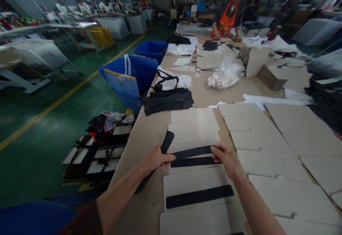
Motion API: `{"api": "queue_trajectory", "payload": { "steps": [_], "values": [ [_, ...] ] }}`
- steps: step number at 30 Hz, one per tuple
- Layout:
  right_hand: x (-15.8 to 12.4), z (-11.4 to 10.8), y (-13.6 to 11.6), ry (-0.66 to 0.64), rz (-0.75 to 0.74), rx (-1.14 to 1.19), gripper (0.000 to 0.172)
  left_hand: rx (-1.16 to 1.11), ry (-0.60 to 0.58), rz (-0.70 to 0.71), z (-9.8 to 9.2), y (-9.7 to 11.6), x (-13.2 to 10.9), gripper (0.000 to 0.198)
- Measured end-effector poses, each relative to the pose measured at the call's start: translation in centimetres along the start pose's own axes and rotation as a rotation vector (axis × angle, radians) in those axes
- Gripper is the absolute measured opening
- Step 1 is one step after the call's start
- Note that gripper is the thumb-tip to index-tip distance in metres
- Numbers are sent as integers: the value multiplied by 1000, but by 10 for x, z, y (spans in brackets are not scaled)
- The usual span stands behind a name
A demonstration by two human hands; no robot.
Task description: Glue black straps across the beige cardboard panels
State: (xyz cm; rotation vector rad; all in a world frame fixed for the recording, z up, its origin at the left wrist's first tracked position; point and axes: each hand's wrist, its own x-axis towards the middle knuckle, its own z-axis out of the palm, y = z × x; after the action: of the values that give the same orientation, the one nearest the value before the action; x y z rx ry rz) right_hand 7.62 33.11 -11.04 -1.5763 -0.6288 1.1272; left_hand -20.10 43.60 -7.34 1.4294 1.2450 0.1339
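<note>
A black fabric strip (pixel 194 151) is stretched between my two hands above the pale boards. My left hand (pixel 159 157) pinches its left end between thumb and fingers. More black strip material (pixel 167 141) passes through that same hand, sticking out above it and hanging below. My right hand (pixel 225 155) grips the strip's other end with thumb and fingertips. Just under it, a second black strip (pixel 196 162) lies along a board. Nearer to me, another strip (pixel 200 196) lies across a pale board (pixel 187 181).
Overlapping pale boards (pixel 269 162) run in rows on the right. A pile of black strips (pixel 169 100) lies ahead, near a plastic bag (pixel 226 72). Blue bins (pixel 123 85) stand left of the table. A person in an orange apron (pixel 227 21) is at the far end.
</note>
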Motion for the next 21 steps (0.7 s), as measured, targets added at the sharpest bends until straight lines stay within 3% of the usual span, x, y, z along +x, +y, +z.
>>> {"api": "queue_trajectory", "payload": {
  "steps": [5, 11, 21],
  "values": [
    [37, -14, 1, 157, -128, -150, 43, -136, 84, -9, -9, 6, 19, 39],
    [80, -21, 14, 308, -198, -356, 40, -69, 215, 39, -7, 16, 48, 29],
    [89, -21, 32, 391, -255, -689, 31, 27, 287, 24, 3, 16, 57, 30]
  ]
}}
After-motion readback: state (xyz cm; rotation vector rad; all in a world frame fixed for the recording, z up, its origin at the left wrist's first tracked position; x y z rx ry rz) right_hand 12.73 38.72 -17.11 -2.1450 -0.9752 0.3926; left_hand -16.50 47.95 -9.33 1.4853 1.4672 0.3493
